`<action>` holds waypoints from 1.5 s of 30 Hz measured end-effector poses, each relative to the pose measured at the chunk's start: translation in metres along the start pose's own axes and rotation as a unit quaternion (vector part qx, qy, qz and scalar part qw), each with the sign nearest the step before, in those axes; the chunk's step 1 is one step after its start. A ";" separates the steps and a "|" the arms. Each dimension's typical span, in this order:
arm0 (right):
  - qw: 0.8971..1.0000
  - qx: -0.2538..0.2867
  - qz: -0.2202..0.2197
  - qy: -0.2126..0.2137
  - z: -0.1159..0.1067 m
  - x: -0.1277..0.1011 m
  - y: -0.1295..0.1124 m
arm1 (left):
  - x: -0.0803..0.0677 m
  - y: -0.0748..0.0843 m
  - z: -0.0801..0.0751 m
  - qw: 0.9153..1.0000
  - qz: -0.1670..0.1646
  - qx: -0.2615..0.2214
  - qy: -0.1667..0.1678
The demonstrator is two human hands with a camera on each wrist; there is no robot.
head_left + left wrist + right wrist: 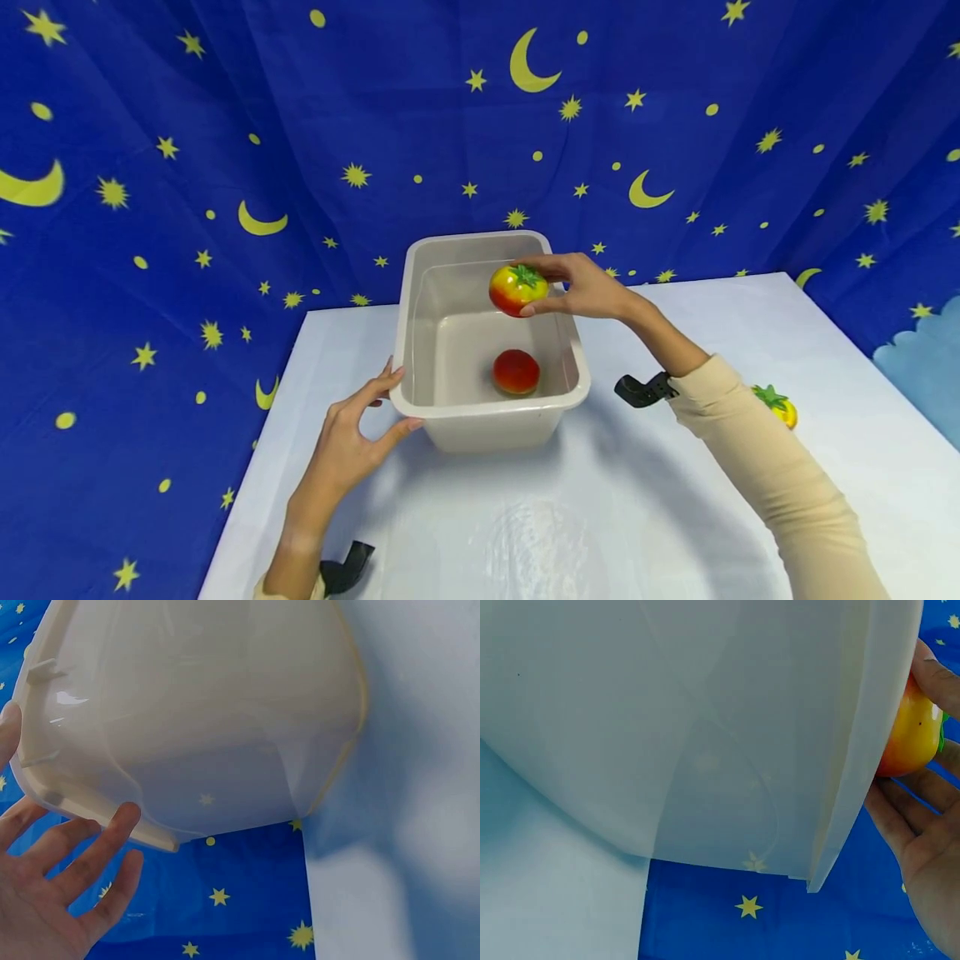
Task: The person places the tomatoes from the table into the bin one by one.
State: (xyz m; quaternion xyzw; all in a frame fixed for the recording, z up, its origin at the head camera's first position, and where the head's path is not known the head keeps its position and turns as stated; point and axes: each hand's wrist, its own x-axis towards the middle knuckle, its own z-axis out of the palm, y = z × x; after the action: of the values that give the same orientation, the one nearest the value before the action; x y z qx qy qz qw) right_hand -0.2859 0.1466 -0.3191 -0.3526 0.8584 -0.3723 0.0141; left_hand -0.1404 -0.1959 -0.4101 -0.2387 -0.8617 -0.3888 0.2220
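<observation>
A pale grey plastic tub (491,410) stands on the white table, its inside facing up. My left hand (351,437) holds its near left corner, fingertips at the left rim and thumb at the front rim; the left wrist view shows the fingers (112,840) spread along the outside. Over the tub's far right part, my right hand (588,285) grips a glossy yellow-and-red toy tomato (516,287) with a green leafy top. A red round toy fruit (516,372) lies on the tub floor; its kind is unclear. The right wrist view shows the held tomato (913,739) partly behind the rim.
Another toy tomato (780,408) with a green top lies on the table at the right, half hidden by my right sleeve. Behind the white table (465,533) hangs a blue curtain (420,100) with yellow moons and stars. Black straps sit at both wrists.
</observation>
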 end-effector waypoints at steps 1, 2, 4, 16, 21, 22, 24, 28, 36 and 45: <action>1.000 -0.002 0.001 0.000 -0.001 0.000 0.000 | 0.000 0.000 0.001 1.000 0.001 -0.002 0.001; 1.000 -0.004 0.002 -0.001 -0.001 0.000 0.000 | 0.001 0.000 0.001 1.000 0.001 -0.003 0.002; 1.000 -0.007 0.005 -0.002 -0.002 0.000 0.000 | 0.002 0.000 0.002 1.000 0.000 -0.003 0.003; 1.000 0.003 0.020 0.000 -0.001 -0.002 0.003 | 0.001 0.002 0.002 1.000 -0.011 0.001 -0.001; 1.000 0.005 0.025 0.003 0.001 -0.002 0.003 | 0.000 0.002 0.001 1.000 -0.016 0.001 -0.004; 1.000 0.006 0.025 0.003 0.001 -0.002 0.003 | 0.000 0.002 0.001 1.000 -0.017 0.002 -0.004; 1.000 0.006 0.022 0.003 0.001 -0.002 0.004 | 0.000 0.001 0.001 1.000 -0.017 0.001 -0.002; 1.000 0.009 0.017 0.002 0.001 -0.002 0.004 | 0.001 0.000 0.001 1.000 -0.014 -0.001 0.000; 0.999 0.026 -0.015 0.026 0.002 -0.007 0.011 | 0.001 0.001 0.002 1.000 -0.014 -0.001 -0.003; 0.997 0.039 0.011 0.072 -0.012 -0.034 0.012 | 0.002 0.000 0.002 1.000 -0.001 -0.001 0.008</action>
State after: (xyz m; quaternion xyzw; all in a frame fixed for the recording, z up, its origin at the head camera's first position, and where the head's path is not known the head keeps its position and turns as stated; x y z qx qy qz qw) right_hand -0.2713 0.1807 -0.3263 -0.3146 0.8460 -0.4294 -0.0297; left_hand -0.1423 -0.1935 -0.4105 -0.2351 -0.8597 -0.3920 0.2278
